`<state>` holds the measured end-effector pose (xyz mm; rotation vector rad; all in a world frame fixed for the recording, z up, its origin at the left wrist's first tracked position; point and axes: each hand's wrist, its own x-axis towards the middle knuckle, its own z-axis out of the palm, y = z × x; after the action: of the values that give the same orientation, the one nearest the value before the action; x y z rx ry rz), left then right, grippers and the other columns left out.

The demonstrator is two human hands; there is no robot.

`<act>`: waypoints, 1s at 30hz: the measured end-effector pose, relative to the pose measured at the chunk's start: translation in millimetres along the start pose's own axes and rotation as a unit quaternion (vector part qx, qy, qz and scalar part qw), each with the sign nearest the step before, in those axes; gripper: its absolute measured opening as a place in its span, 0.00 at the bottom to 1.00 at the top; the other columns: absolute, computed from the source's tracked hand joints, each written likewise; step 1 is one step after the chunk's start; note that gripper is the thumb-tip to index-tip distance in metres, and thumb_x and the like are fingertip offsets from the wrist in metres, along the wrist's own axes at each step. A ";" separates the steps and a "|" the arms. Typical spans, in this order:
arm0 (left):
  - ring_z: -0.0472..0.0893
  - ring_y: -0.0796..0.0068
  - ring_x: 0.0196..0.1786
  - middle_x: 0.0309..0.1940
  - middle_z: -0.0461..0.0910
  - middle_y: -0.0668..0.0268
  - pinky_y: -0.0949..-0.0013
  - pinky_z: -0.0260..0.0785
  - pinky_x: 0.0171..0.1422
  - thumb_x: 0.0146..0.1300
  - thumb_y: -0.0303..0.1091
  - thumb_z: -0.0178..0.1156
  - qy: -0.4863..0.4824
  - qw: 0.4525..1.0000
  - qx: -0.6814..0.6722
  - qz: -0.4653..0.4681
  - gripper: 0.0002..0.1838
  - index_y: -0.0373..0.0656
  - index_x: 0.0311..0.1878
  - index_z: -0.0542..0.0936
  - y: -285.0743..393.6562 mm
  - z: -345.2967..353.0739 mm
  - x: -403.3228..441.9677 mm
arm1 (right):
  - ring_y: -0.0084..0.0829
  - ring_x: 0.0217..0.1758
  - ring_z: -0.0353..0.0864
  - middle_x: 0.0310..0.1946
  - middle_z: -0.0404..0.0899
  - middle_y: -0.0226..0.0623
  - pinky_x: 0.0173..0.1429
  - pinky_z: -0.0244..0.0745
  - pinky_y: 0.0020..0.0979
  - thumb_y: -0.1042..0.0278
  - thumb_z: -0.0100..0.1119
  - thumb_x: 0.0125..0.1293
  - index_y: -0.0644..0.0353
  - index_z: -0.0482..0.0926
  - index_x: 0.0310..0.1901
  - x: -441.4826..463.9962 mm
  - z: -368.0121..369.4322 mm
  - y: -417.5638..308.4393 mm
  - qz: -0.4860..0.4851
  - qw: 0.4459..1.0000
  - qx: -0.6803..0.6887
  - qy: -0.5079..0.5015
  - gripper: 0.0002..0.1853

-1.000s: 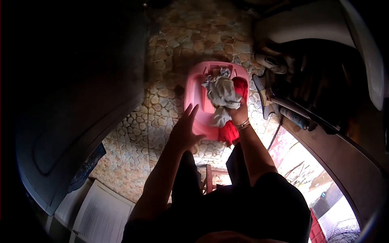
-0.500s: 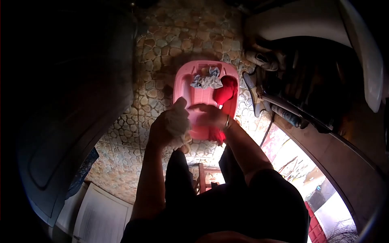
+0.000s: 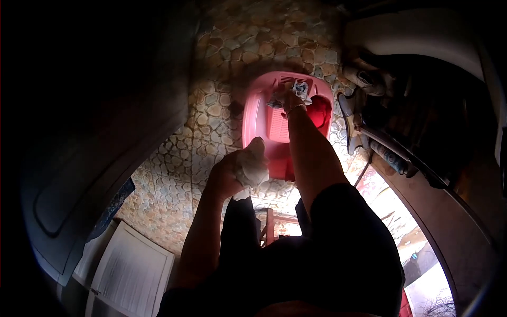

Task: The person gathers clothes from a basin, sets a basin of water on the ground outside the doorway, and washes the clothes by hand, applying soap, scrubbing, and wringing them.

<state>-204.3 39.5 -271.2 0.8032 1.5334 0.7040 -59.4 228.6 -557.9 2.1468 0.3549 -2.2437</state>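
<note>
A white cloth is bunched up in my left hand, whose fingers are closed round it. This hand is near the front left rim of a pink plastic tub with a ribbed middle. My right hand reaches to the far end of the tub and grips a crumpled grey-white patterned cloth; part of that cloth shows on either side of the hand, and the fingertips are partly hidden. Red cloth lies along the tub's right side, partly behind my right forearm.
The tub stands on a stone-patterned floor. At right are shoes, a can-like cylinder and a dark rack-like structure. A wooden stool frame is between my legs. A white door is at lower left.
My right hand has moved from beside the white cloth up to the grey-white cloth at the tub's far end. My left hand still holds the white cloth. The view has shifted slightly.
</note>
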 end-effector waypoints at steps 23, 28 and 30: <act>0.76 0.62 0.48 0.45 0.75 0.60 0.68 0.68 0.54 0.38 0.40 0.71 -0.115 0.949 0.139 0.258 0.35 0.44 0.53 0.70 158.9 50.1 -48.1 | 0.28 0.44 0.77 0.43 0.77 0.38 0.49 0.73 0.29 0.66 0.61 0.53 0.65 0.72 0.50 -355.9 -63.3 52.3 -0.085 0.875 0.164 -0.447 0.23; 0.72 0.59 0.53 0.48 0.72 0.57 0.64 0.65 0.57 0.32 0.40 0.72 -0.095 0.918 0.273 0.271 0.35 0.42 0.49 0.74 217.2 45.8 -77.8 | 0.28 0.46 0.76 0.45 0.76 0.38 0.51 0.72 0.29 0.66 0.61 0.54 0.65 0.70 0.52 -420.1 -80.1 33.4 -0.151 0.857 0.191 -0.455 0.24; 0.72 0.55 0.52 0.51 0.70 0.54 0.62 0.66 0.55 0.31 0.39 0.70 -0.035 0.904 0.259 0.339 0.30 0.39 0.44 0.76 247.7 42.4 -89.6 | 0.30 0.49 0.75 0.47 0.75 0.39 0.55 0.70 0.31 0.67 0.59 0.54 0.66 0.69 0.54 -445.6 -81.7 21.4 -0.174 0.834 0.196 -0.486 0.25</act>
<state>-133.5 108.9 -23.5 1.8000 1.3787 0.7517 49.7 157.6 -123.5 0.7439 0.2503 -3.4513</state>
